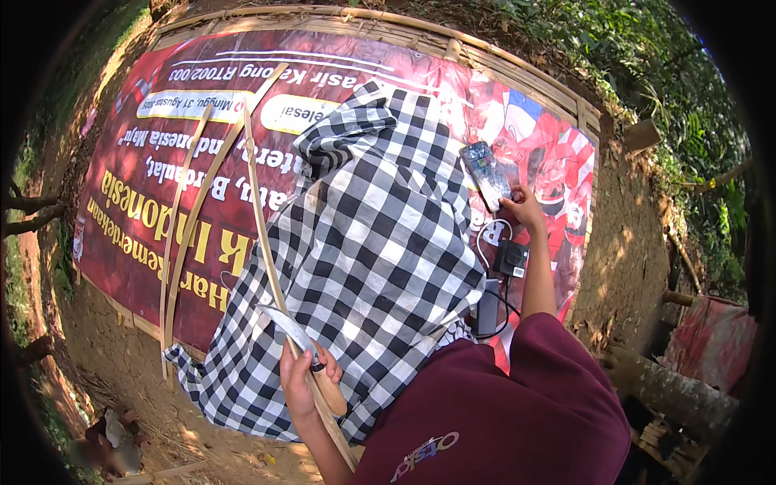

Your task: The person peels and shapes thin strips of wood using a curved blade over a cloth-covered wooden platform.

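A: Covering mid-frame: what?
B: Black-and-white checked cloth (388, 242). Long pale bamboo strip (268, 252), upper left to lower centre; curved metal knife (289, 330), lower centre. Left hand (305, 378) closed around both.
A: Right hand (525, 210)?
B: Right of centre, fingertips at lower edge of dark rectangular phone (484, 171). Pinching? Cannot tell.

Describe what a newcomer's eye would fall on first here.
Probably the black-and-white checked cloth, spread across the middle over the red banner. Next, perhaps, the knife in the left hand, low left of centre. Then the right hand touching the phone, right of centre.
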The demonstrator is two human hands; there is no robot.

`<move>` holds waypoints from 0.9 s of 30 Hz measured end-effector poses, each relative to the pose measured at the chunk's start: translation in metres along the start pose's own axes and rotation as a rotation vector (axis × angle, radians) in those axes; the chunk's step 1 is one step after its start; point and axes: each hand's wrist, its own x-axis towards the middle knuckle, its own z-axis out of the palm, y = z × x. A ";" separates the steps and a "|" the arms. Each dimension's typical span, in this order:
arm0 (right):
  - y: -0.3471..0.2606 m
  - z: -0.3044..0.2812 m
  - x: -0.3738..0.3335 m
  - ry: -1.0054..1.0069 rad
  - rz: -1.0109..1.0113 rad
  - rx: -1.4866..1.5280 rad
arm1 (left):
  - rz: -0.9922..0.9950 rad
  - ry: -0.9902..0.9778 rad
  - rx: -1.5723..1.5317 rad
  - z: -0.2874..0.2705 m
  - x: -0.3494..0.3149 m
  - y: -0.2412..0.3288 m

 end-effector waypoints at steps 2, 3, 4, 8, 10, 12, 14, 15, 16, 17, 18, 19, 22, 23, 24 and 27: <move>-0.012 0.000 -0.001 -0.011 0.050 0.076 | 0.007 0.015 -0.018 -0.002 -0.001 -0.002; -0.017 -0.001 -0.003 -0.010 0.090 0.131 | 0.007 0.026 -0.012 -0.004 -0.001 -0.002; -0.023 -0.004 -0.007 -0.003 0.135 0.185 | 0.002 0.032 -0.004 -0.005 0.000 -0.002; -0.015 0.005 0.004 0.059 -0.049 0.059 | -0.003 0.044 -0.026 -0.008 -0.002 -0.002; -0.027 0.017 0.002 0.150 -0.256 -0.048 | 0.006 0.052 -0.013 -0.011 -0.003 -0.001; -0.069 0.021 -0.011 0.087 -0.135 -0.409 | 0.019 0.068 -0.006 -0.012 -0.003 0.000; -0.071 0.028 -0.016 0.162 -0.132 -0.564 | 0.011 0.070 -0.006 -0.011 -0.003 0.000; -0.072 0.028 -0.020 0.152 -0.109 -0.563 | 0.008 0.060 -0.004 -0.011 -0.002 0.000; -0.079 0.028 -0.025 0.137 -0.093 -0.559 | 0.010 0.055 -0.003 -0.012 -0.002 0.000; -0.089 0.028 -0.030 0.121 -0.076 -0.556 | 0.012 0.052 -0.002 -0.013 -0.002 -0.001; -0.100 0.029 -0.036 0.095 -0.030 -0.584 | 0.008 0.056 0.000 -0.013 -0.002 -0.001; -0.114 0.028 -0.042 0.070 0.017 -0.613 | 0.003 0.058 0.002 -0.012 -0.001 -0.002; -0.117 0.032 -0.049 0.053 0.058 -0.694 | -0.008 0.059 0.001 -0.010 0.000 -0.004; -0.111 0.035 -0.047 0.050 0.054 -0.699 | -0.009 0.059 0.000 -0.010 0.000 -0.004; -0.108 0.036 -0.045 0.047 0.049 -0.703 | -0.010 0.056 0.002 -0.010 0.000 -0.004; -0.113 0.040 -0.041 0.138 -0.120 -0.631 | -0.004 0.054 0.005 -0.011 0.000 -0.003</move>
